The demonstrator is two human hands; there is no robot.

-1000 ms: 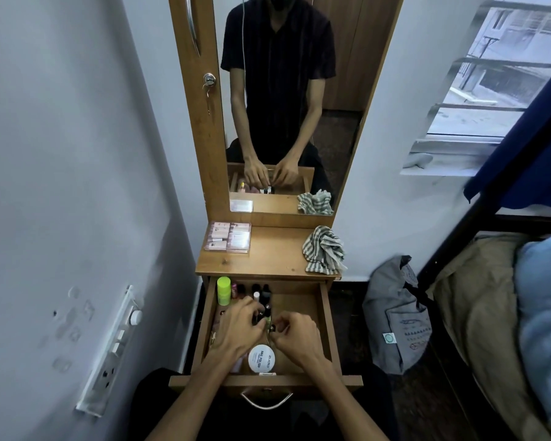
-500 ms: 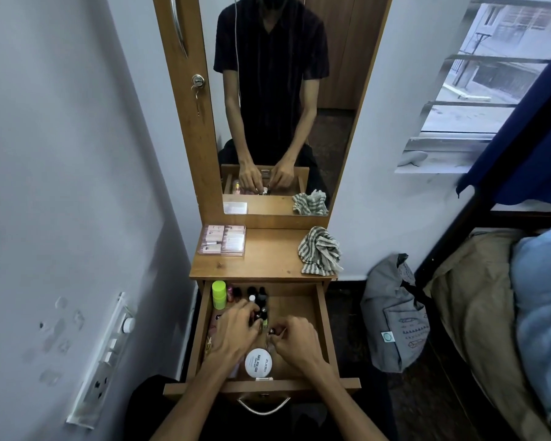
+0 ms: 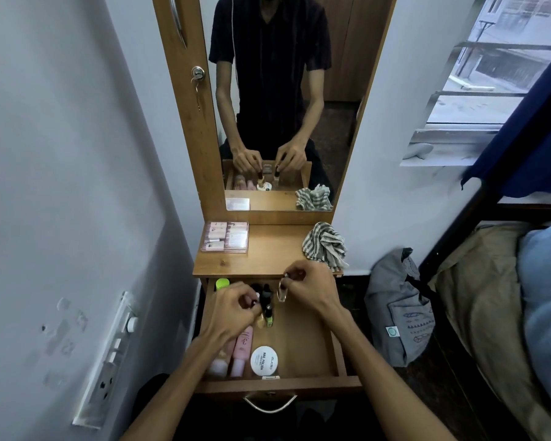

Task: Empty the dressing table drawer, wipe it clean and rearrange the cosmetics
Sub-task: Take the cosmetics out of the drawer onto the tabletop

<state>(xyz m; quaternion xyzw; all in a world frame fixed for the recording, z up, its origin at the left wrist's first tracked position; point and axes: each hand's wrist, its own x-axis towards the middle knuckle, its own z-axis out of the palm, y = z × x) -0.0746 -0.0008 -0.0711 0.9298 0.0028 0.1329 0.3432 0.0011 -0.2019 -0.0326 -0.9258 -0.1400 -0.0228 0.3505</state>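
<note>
The wooden drawer (image 3: 334, 351) stands pulled open under the dressing table top (image 3: 268, 256). My right hand (image 3: 309, 291) pinches a small clear nail polish bottle (image 3: 282, 292) by its dark cap, lifted above the drawer's back. My left hand (image 3: 233, 310) grips another small bottle (image 3: 261, 319) over the drawer's left half. Several small bottles (image 3: 266, 297) crowd the back, beside a lime-green capped tube (image 3: 222, 283). Two pink bottles (image 3: 240, 351) and a white round nail polish remover tub (image 3: 264, 361) lie at the front. A striped cloth (image 3: 325, 246) sits on the table top.
A flat pink-and-white pack (image 3: 225, 237) lies at the table top's back left, below the mirror (image 3: 287, 90). A white wall with a switch panel (image 3: 109, 354) closes the left side. A grey bag (image 3: 398, 310) leans on the floor to the right, beside a bed (image 3: 506, 313).
Both hands have risen from the drawer floor, each with a small bottle. The right hand moved back toward the table edge. The pink bottles at the front left are now uncovered.
</note>
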